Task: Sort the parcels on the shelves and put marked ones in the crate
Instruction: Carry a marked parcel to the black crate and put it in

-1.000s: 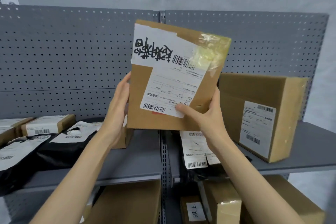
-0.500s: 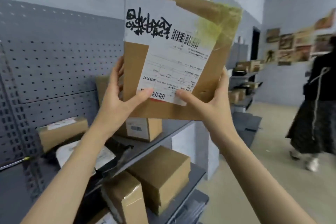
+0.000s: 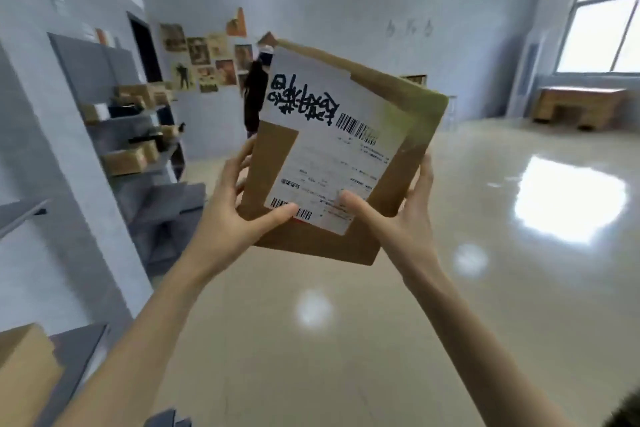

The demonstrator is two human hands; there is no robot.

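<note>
Open floor (image 3: pixel 346 340) ahead and right; shelves (image 3: pixel 138 135) with boxes (image 3: pixel 124 161) close left.

— Can we read anything on the parcel (image 3: pixel 398 163)?
— We see its white label (image 3: pixel 322 149) with barcodes and a black marker scribble (image 3: pixel 303 102), but the print blurs; we read no word

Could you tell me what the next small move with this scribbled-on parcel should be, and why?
Probably keep carrying the parcel and look around for the crate. Black marker scribble covers the top of its label, so it looks marked, and both the left hand and right hand grip its lower edge. No crate shows in this view, only open floor ahead.
</note>
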